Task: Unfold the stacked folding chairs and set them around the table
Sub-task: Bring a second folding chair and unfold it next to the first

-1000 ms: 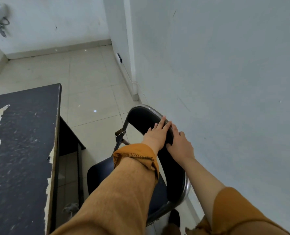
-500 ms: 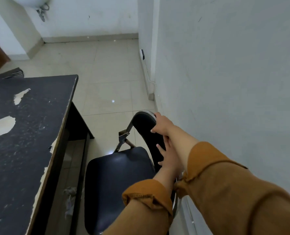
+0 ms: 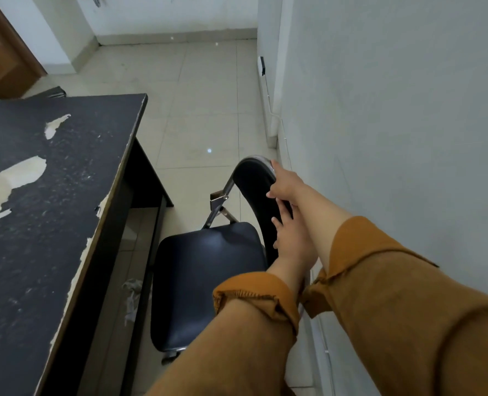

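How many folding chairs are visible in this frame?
1. The unfolded chair stands between table and wall, right hand and left hand on its backrest. A dark object beyond the table's far corner might be another; unclear.

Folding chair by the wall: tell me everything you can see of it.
The folding chair stands unfolded, seat level, between the table and the wall. Seat and curved backrest look padded in dark leatherette; the frame is shiny metal tube with a side hinge bracket. The right hand grips the backrest's top rim; the left hand lies lower on it, fingers spread. Its legs are mostly hidden.
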